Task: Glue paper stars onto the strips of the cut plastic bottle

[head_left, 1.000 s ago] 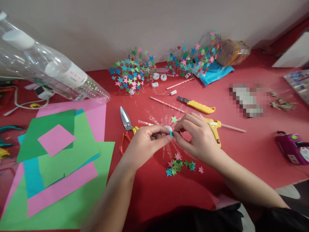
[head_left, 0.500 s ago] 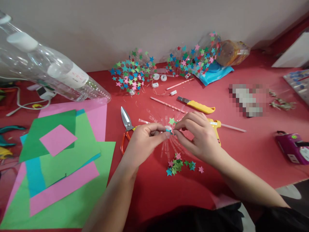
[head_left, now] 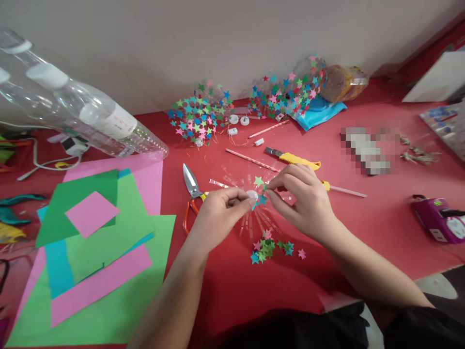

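Left hand (head_left: pixel 220 213) and right hand (head_left: pixel 307 201): fingers curled toward a pinch; whether they close on anything cannot be told. Blue star (head_left: pixel 261 199): at 3 o'clock from the left fingertips, 7 o'clock from the right, near both; no long axis. Forearms enter from 7 and 4 o'clock. Clear strips (head_left: pixel 249 223) fan beneath; loose stars (head_left: pixel 267 248) lie at 6 o'clock.

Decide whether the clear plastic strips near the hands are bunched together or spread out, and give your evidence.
Spread out: the clear plastic strips fan outward in several directions around a white round piece.
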Demonstrator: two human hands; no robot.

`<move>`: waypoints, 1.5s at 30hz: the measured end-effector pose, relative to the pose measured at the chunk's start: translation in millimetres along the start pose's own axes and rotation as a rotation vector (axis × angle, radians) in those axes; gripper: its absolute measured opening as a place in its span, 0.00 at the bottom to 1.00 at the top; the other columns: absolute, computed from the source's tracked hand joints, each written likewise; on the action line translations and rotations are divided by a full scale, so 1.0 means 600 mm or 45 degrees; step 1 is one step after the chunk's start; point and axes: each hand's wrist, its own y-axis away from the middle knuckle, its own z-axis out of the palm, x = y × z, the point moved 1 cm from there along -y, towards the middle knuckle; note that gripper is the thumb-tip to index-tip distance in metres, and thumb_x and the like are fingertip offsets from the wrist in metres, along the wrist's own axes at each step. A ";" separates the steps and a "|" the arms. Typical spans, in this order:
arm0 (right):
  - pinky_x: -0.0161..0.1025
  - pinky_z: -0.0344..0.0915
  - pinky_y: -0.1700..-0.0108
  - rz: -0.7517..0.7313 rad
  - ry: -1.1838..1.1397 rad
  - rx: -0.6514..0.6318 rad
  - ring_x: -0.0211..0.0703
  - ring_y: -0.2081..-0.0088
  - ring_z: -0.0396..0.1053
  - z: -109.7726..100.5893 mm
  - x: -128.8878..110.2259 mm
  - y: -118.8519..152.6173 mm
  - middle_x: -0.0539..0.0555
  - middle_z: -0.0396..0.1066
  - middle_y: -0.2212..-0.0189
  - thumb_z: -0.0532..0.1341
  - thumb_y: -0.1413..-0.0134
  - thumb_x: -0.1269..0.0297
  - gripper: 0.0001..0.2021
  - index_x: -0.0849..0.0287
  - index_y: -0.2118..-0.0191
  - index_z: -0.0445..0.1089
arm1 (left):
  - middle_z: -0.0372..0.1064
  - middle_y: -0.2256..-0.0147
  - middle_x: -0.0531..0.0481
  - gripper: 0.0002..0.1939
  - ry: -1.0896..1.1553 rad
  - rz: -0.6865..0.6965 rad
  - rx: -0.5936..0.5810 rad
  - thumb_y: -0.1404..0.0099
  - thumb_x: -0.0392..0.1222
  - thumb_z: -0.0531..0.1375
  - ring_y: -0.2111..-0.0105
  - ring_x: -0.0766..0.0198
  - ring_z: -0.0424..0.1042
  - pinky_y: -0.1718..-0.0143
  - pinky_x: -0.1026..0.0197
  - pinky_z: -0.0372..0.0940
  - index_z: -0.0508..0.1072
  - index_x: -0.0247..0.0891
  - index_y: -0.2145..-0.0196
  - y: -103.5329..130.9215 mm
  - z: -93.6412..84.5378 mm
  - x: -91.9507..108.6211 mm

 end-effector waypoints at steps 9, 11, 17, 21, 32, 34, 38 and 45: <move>0.42 0.59 0.60 -0.042 0.032 0.024 0.41 0.66 0.64 -0.007 -0.003 -0.002 0.51 0.67 0.71 0.58 0.40 0.68 0.05 0.58 0.68 0.66 | 0.63 0.76 0.55 0.11 -0.098 0.132 0.024 0.36 0.47 0.59 0.75 0.69 0.60 0.73 0.65 0.55 0.72 0.36 0.71 -0.002 0.009 -0.010; 0.42 0.59 0.60 -0.055 0.045 0.022 0.41 0.66 0.64 -0.010 -0.005 -0.002 0.52 0.67 0.71 0.57 0.40 0.68 0.05 0.58 0.69 0.66 | 0.60 0.77 0.56 0.12 -0.146 0.166 0.026 0.36 0.47 0.58 0.76 0.69 0.57 0.74 0.65 0.53 0.70 0.36 0.72 -0.001 0.009 -0.012; 0.41 0.59 0.60 -0.091 0.071 0.046 0.41 0.66 0.63 -0.018 -0.010 -0.001 0.52 0.68 0.71 0.56 0.39 0.67 0.06 0.58 0.69 0.67 | 0.59 0.77 0.56 0.13 -0.254 0.201 0.001 0.36 0.49 0.58 0.75 0.68 0.57 0.73 0.65 0.53 0.72 0.36 0.71 -0.001 0.004 -0.011; 0.41 0.59 0.59 -0.114 0.083 0.056 0.42 0.66 0.63 -0.021 -0.011 0.001 0.53 0.69 0.71 0.56 0.39 0.68 0.07 0.58 0.69 0.67 | 0.60 0.77 0.57 0.12 -0.255 0.192 0.020 0.38 0.50 0.60 0.75 0.69 0.57 0.73 0.65 0.52 0.73 0.37 0.69 -0.001 0.005 -0.012; 0.42 0.59 0.59 -0.153 0.105 0.043 0.42 0.66 0.64 -0.025 -0.016 0.003 0.53 0.69 0.71 0.55 0.40 0.68 0.07 0.58 0.69 0.66 | 0.60 0.78 0.57 0.09 -0.058 0.204 0.020 0.41 0.45 0.60 0.77 0.70 0.57 0.74 0.65 0.51 0.71 0.36 0.72 -0.007 0.009 -0.018; 0.42 0.59 0.59 -0.154 0.117 0.023 0.42 0.66 0.64 -0.024 -0.015 0.003 0.53 0.69 0.71 0.55 0.39 0.67 0.07 0.58 0.69 0.66 | 0.60 0.78 0.57 0.10 -0.067 0.198 -0.007 0.41 0.46 0.61 0.77 0.70 0.57 0.74 0.65 0.51 0.71 0.35 0.72 -0.007 0.009 -0.016; 0.42 0.58 0.60 -0.149 0.146 -0.019 0.43 0.66 0.64 -0.022 -0.016 0.003 0.54 0.69 0.71 0.54 0.39 0.67 0.08 0.58 0.69 0.66 | 0.61 0.78 0.57 0.12 -0.082 0.180 -0.055 0.42 0.48 0.62 0.77 0.70 0.57 0.74 0.66 0.51 0.72 0.35 0.71 -0.006 0.008 -0.013; 0.41 0.57 0.59 -0.139 0.155 -0.051 0.43 0.65 0.64 -0.026 -0.014 0.002 0.54 0.70 0.71 0.55 0.41 0.68 0.07 0.58 0.69 0.67 | 0.54 0.81 0.59 0.11 -0.092 0.231 0.029 0.43 0.46 0.63 0.80 0.72 0.52 0.77 0.66 0.48 0.70 0.36 0.74 -0.005 0.012 -0.013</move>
